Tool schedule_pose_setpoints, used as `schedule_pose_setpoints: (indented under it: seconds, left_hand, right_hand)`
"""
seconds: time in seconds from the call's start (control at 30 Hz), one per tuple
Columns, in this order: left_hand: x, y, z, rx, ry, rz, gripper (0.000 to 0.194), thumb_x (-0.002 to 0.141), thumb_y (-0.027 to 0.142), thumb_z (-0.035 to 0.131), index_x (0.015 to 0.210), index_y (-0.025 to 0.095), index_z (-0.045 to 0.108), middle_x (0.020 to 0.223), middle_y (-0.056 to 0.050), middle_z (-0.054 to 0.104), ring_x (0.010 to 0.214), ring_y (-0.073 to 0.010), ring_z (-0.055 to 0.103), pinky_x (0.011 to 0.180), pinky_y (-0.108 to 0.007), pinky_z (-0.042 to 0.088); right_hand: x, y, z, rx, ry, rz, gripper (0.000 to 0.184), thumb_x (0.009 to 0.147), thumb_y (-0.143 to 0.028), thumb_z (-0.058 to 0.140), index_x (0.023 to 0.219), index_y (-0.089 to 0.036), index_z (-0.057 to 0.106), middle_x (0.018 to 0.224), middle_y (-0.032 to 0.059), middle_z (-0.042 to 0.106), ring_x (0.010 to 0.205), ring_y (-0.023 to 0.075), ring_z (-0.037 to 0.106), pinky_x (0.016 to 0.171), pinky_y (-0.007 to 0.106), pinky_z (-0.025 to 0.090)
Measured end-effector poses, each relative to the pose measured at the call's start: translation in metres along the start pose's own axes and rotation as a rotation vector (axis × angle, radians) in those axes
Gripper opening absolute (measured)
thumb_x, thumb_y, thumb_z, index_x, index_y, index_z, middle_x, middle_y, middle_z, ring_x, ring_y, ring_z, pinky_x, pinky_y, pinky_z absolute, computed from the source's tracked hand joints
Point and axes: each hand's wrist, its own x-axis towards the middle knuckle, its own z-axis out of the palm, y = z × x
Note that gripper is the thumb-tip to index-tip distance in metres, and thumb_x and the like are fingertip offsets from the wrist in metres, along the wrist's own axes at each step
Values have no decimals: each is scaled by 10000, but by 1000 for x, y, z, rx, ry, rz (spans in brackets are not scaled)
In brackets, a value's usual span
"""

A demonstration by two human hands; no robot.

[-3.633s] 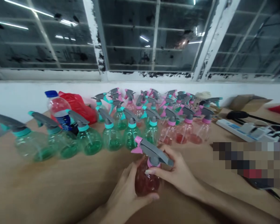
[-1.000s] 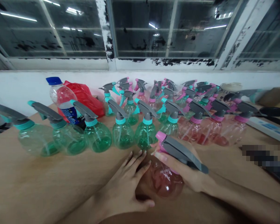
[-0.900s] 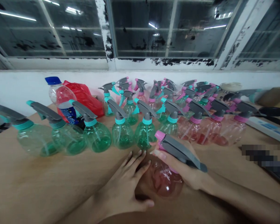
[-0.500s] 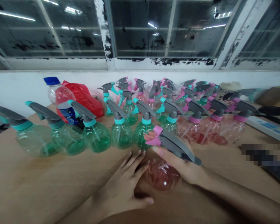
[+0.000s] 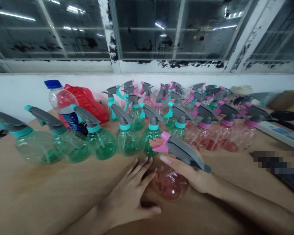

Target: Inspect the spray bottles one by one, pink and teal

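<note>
A pink spray bottle (image 5: 171,183) with a grey and pink trigger head stands on the table in front of me. My right hand (image 5: 192,171) is wrapped round its neck, the thumb on the near side below the nozzle and other fingertips showing past the pink trigger. My left hand (image 5: 134,189) lies flat on the tabletop just left of the bottle, fingers stretched out and holding nothing. Beyond the hands runs a row of green spray bottles (image 5: 101,143) with turquoise collars. Pink spray bottles (image 5: 227,138) continue that row to the right.
More spray bottles (image 5: 159,94) crowd behind the row, near the wall. A soda bottle (image 5: 68,109) with a blue cap and a red plastic bag (image 5: 88,101) stand at the back left. At right are a white tray-like object (image 5: 281,133) and a partly blurred dark object (image 5: 291,179).
Almost nothing differs. The view has shifted very slightly, while both hands and the pink spray bottle keep their places.
</note>
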Motion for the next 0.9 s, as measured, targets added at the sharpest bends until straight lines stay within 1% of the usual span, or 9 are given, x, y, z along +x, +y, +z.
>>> schedule_pose_setpoints:
  seconds: [0.13,0.27,0.37,0.43,0.47,0.53,0.6,0.77,0.9]
  left_hand:
    - [0,0,0,5,8,3,824,799,707,511,1398,150,412,1481,-153,314,1343,-371,278,1084,-548,208]
    - [0,-1,1,9,18,6,827,793,712,515,1402,163,408,1481,-141,318,1334,-372,297,1080,-545,222]
    - [0,-1,2,42,14,2,836,797,725,494,1415,172,386,1482,-133,320,1334,-362,304,1079,-535,232]
    - [0,-1,2,64,11,14,836,813,715,482,1417,146,379,1484,-147,309,1343,-360,285,1078,-536,229]
    - [0,-1,2,72,10,24,834,819,709,481,1414,133,382,1487,-155,299,1348,-360,271,1078,-537,227]
    - [0,-1,1,85,10,33,830,824,703,482,1406,118,392,1491,-164,283,1356,-358,255,1081,-535,222]
    - [1,-1,0,93,7,29,834,820,705,485,1407,120,392,1494,-164,274,1357,-356,252,1083,-532,217]
    - [1,0,0,78,7,41,839,823,703,486,1418,123,368,1503,-162,248,1359,-352,251,1087,-533,207]
    - [2,0,-1,79,12,38,828,826,705,477,1403,118,392,1495,-172,263,1358,-353,252,1081,-539,213]
  right_hand:
    - [2,-2,-1,63,-28,-10,118,838,-268,602,955,-252,609,872,-9,628,776,151,601,713,289,495]
    - [1,-1,-4,30,-34,-16,83,830,-310,612,823,-234,582,727,-38,566,614,114,529,579,252,460]
    - [1,2,-7,-19,-30,-7,126,854,-307,572,753,-231,566,657,-45,529,573,110,510,563,255,454]
    - [2,3,-8,-18,-21,-19,98,847,-309,584,785,-233,596,700,-32,587,616,122,569,602,264,488]
    - [3,4,-8,-6,-15,-29,80,835,-313,602,832,-235,618,759,-18,632,672,135,611,642,273,510]
    - [6,5,-7,30,-7,-53,162,813,-309,633,958,-238,644,926,14,695,831,172,666,752,306,536]
    - [7,6,-5,57,-3,-62,239,812,-292,637,1044,-236,644,1042,34,703,955,196,666,839,335,531]
    - [7,5,-4,42,20,-56,263,810,-271,643,1066,-216,652,1060,53,710,991,206,663,865,351,526]
    - [6,5,-5,27,34,-75,239,812,-264,641,1045,-218,658,1008,39,716,938,195,673,823,333,534]
